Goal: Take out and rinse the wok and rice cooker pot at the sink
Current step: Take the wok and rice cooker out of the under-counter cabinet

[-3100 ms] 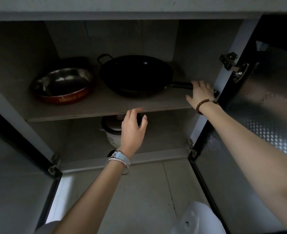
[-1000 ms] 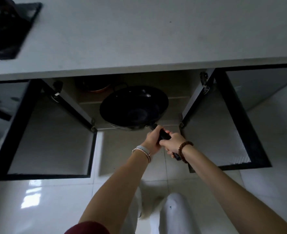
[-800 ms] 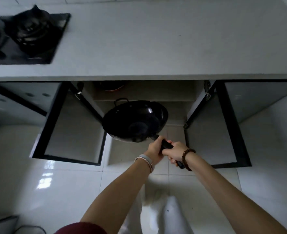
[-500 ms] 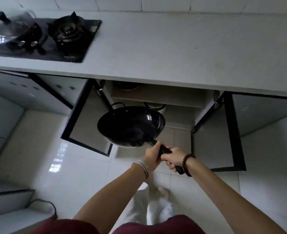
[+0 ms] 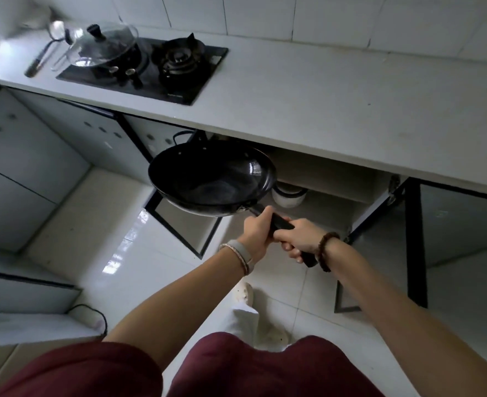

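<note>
With the left hand (image 5: 258, 234) and right hand (image 5: 298, 239) both clenched round its handle (image 5: 279, 223), the wok (image 5: 212, 179) hangs level before the open cabinet (image 5: 336, 176) (rice cooker (image 5: 289, 195) inside, low), so carry it flat, clear of the counter (image 5: 322, 110) edge.

Dim kitchen, daylight only, coming in from top L, where the corner blows out white and smears w/ blur. Glossy floor (image 5: 156, 267) throws back small hot patches of glare. Glass lid (image 5: 102, 44) catches a pale sheen, and the black wok (image 5: 208, 179) shows a faint highlight on its R inner wall. Under the worktop (image 5: 322, 104) the open cabinet (image 5: 322, 173) sits in shadow. Wide-angle lens bows the worktop edge; centre sharp, edges soft.
</note>
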Action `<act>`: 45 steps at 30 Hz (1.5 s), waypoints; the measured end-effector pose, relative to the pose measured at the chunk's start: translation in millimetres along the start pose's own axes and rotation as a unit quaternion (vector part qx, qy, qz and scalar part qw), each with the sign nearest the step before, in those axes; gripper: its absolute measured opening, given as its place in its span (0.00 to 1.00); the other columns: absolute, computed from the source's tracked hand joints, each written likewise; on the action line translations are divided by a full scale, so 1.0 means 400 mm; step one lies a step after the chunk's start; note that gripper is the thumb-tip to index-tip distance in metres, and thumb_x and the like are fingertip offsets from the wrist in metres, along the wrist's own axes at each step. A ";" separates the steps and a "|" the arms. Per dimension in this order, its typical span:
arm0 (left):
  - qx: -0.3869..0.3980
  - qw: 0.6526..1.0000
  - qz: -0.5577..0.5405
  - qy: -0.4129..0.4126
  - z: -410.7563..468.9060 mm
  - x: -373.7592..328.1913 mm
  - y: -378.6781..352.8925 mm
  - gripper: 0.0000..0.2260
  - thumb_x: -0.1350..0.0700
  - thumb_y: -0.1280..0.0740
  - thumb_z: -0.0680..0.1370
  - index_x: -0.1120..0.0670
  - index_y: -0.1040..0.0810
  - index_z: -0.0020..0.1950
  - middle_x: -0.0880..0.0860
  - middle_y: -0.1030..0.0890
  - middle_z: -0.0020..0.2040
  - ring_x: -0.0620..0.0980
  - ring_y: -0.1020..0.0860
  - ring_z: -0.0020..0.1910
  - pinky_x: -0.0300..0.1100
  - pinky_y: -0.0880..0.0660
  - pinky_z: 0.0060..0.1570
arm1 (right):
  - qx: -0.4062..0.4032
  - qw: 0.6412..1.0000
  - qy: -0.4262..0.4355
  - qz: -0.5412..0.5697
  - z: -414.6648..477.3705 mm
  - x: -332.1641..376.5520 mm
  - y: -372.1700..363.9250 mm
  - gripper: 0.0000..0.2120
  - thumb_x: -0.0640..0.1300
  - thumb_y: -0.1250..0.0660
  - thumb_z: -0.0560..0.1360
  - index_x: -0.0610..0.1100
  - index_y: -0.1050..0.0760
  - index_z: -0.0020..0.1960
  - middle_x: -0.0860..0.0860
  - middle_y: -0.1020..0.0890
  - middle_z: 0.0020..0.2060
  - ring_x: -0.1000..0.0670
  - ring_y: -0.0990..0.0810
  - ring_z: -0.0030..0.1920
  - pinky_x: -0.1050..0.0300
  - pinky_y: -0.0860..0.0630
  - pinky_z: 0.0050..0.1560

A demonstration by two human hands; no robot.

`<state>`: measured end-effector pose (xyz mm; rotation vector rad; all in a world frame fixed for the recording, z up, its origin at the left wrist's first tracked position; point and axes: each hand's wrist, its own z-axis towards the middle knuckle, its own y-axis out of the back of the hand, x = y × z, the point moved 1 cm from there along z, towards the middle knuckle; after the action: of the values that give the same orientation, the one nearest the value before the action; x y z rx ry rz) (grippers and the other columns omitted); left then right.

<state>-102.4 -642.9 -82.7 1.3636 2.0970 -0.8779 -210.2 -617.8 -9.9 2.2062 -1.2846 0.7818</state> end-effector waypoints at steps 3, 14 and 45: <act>0.002 1.000 0.003 -0.027 0.005 -0.052 -0.012 0.06 0.59 0.34 0.76 0.63 0.24 0.45 0.56 0.18 0.35 0.51 0.19 0.33 0.43 0.22 0.36 | -0.018 0.999 0.028 -0.006 -0.022 0.044 0.009 0.05 0.41 0.36 0.76 0.40 0.27 0.51 0.50 0.29 0.26 0.54 0.34 0.21 0.62 0.35 0.21; 0.053 0.994 0.075 -0.065 0.164 -0.307 -0.127 0.12 0.53 0.31 0.76 0.61 0.26 0.51 0.59 0.19 0.44 0.56 0.19 0.43 0.54 0.21 0.54 | -0.146 0.984 0.088 0.048 0.094 0.235 0.083 0.06 0.43 0.35 0.75 0.43 0.26 0.51 0.48 0.26 0.28 0.53 0.31 0.21 0.62 0.32 0.22; 0.221 0.956 0.189 0.037 0.712 -0.646 -0.433 0.06 0.56 0.36 0.80 0.59 0.28 0.48 0.53 0.23 0.34 0.48 0.22 0.32 0.42 0.22 0.42 | -0.349 0.920 0.033 0.175 0.616 0.546 0.394 0.06 0.40 0.35 0.74 0.42 0.27 0.51 0.47 0.24 0.31 0.51 0.26 0.24 0.63 0.30 0.22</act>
<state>-147.9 -1061.3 -52.6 1.9703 1.6540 -1.1810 -203.4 -982.3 -24.5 1.3948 -1.6300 0.4089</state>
